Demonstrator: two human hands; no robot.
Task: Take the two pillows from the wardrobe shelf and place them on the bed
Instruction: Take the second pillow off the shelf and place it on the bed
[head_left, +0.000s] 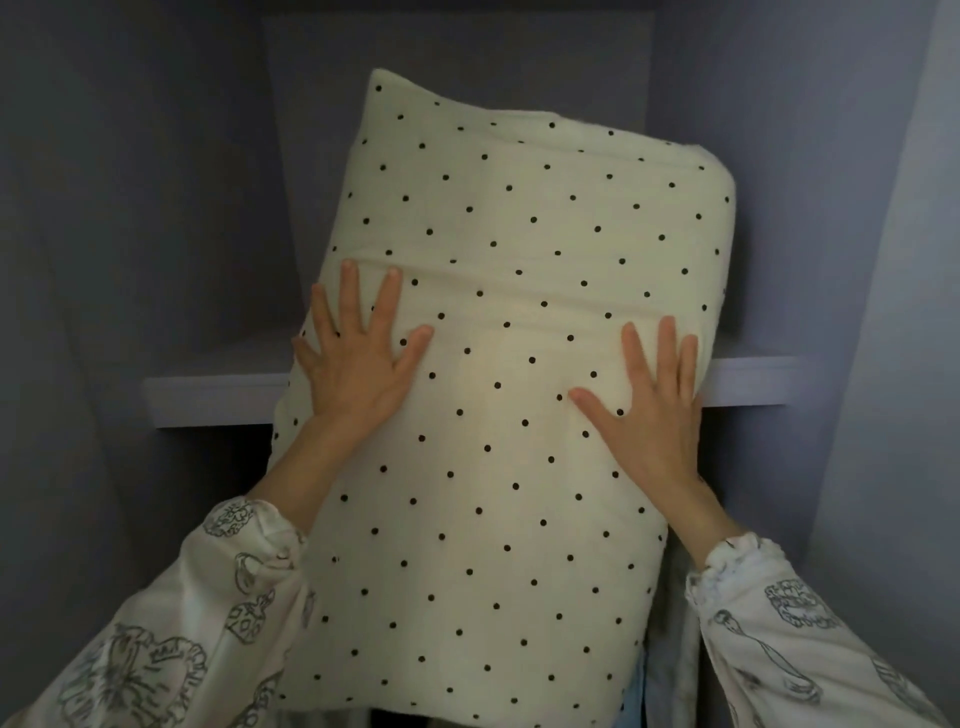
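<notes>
A cream pillow with black dots (498, 332) leans out over the front edge of the wardrobe shelf (213, 397), its lower end hanging toward me. My left hand (358, 358) lies flat on its left side with fingers spread. My right hand (649, 410) presses flat on its right side, fingers spread too. A crease runs across the fabric about level with my left fingertips; whether a second pillow lies behind it I cannot tell. The bed is not in view.
Grey wardrobe walls (130, 208) close in on both sides and behind. Below the shelf hang some pale garments (670, 649), partly hidden by the pillow. My sleeves (182, 623) are white with drawn patterns.
</notes>
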